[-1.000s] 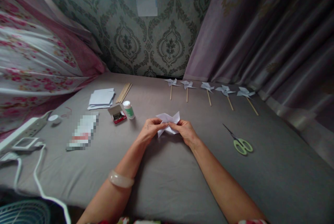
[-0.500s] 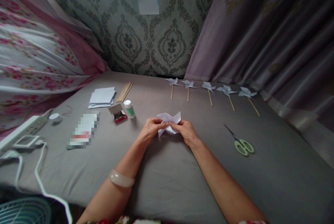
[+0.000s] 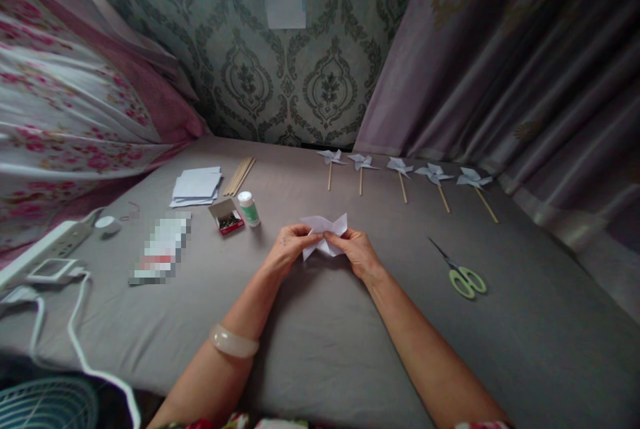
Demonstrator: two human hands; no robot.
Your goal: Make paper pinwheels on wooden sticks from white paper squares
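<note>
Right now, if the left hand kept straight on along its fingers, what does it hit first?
The left hand would meet the white paper pinwheel it already pinches, then probably the right hand opposite; exact depth is unclear.

Dim, muted indoor light over grey cloth (image 3: 325, 342); floral drape (image 3: 65, 109) at left shows palest, curtain (image 3: 525, 69) at right sinks to near-black in upper corner. Light appears to come from left, shadows too faint for certainty. Soft shade under folded paper (image 3: 327, 223) and beside white bottle (image 3: 249, 209); small glint on bangle (image 3: 234, 342). Packet (image 3: 163, 249) masked by coarse pixel blocks. Wide lens stretches edges; wallpaper (image 3: 300, 82) detail soft.
</note>
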